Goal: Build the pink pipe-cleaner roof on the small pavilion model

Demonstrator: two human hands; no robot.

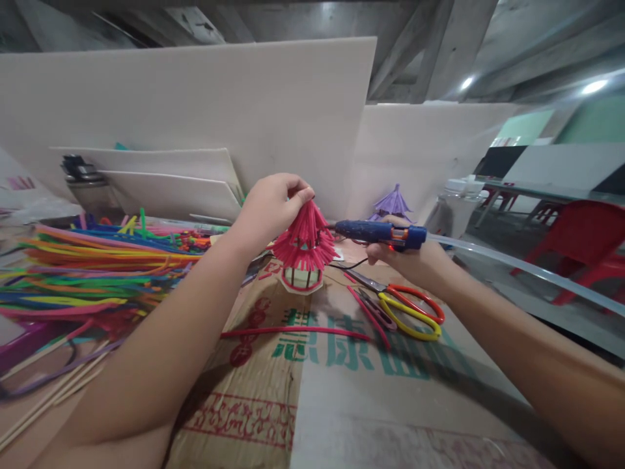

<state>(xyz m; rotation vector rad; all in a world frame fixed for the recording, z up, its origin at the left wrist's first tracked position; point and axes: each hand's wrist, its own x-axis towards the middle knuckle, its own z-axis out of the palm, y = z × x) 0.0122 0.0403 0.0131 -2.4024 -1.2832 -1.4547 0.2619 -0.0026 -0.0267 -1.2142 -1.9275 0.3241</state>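
Note:
My left hand (pixel 280 198) pinches the top of a small red pagoda model (pixel 305 244), which has two tiers of fringed roof above a pale base with dark posts. In my right hand (pixel 398 255) is a blue hot glue gun (pixel 378 232), a long clear glue stick trailing from its back end. The gun's nozzle points left and meets or nearly meets the upper roof; the exact contact is too small to tell. Below the gun lie scissors (pixel 410 312) with one red and one yellow handle. Red pipe cleaners (pixel 307 330) rest on the printed cardboard (pixel 336 404).
Bundles of coloured pipe cleaners (pixel 97 260) fill the left side, with thin wooden sticks (pixel 58 397) in front. A purple pagoda model (pixel 393 202) and a clear plastic jar (pixel 454 202) stand behind. White boards (pixel 195 104) rise at the back. A red chair (pixel 581 241) is at right.

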